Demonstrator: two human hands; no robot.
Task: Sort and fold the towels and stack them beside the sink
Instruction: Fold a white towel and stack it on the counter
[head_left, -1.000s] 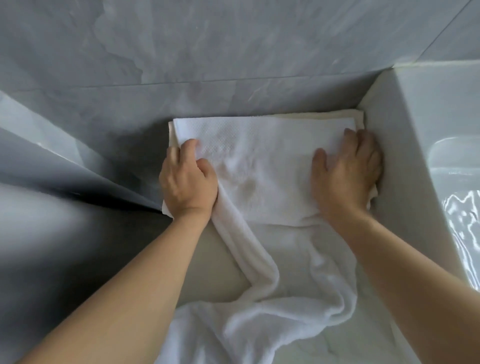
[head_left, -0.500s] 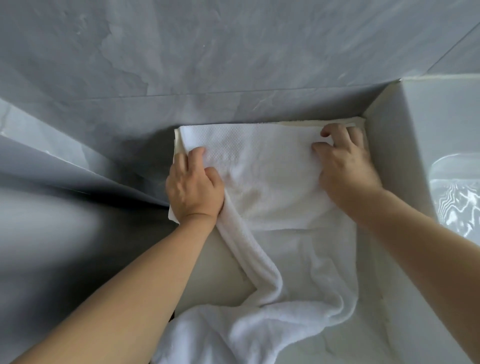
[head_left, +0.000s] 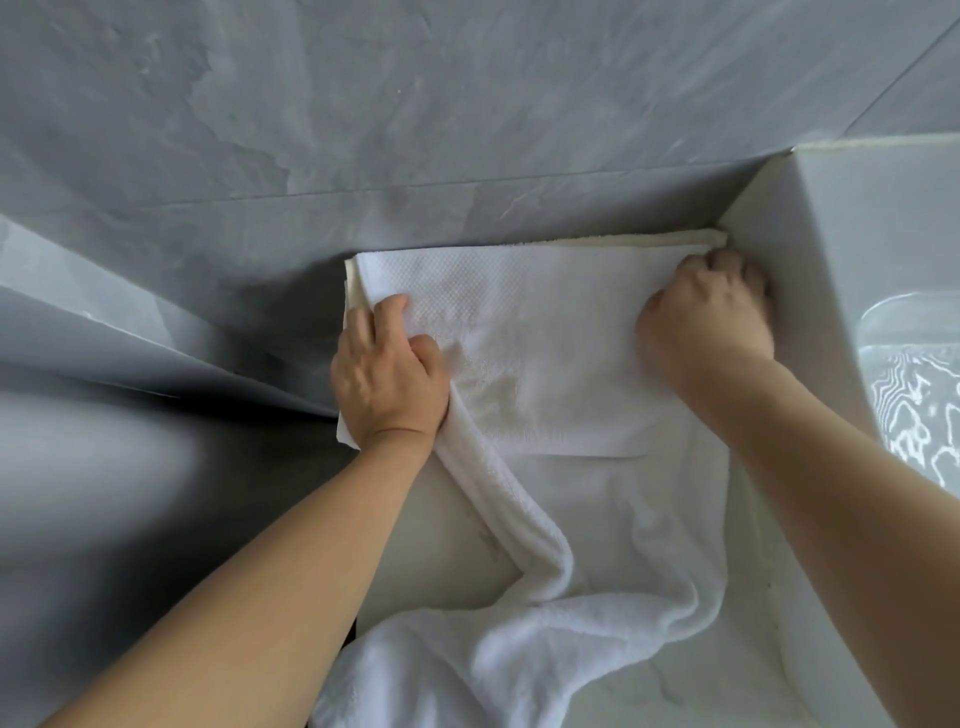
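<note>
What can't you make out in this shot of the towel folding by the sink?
Head view only:
- Right hand fingertips: curled under, out of sight at the white towel's far corner.
- Cream towel beneath: only a thin edge shows.
- Towel's loose end: cut off by the bottom edge.
- Sink basin: cut off at right.
- Left hand palm: hidden.

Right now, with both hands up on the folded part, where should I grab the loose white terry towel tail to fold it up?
Take the loose white terry towel tail at its bunched near end, coming from the front edge nearest you. It trails off the folded white towel section in a twisted rope, so gripping low probably lets you shake it flat before lifting it up and over.
</note>
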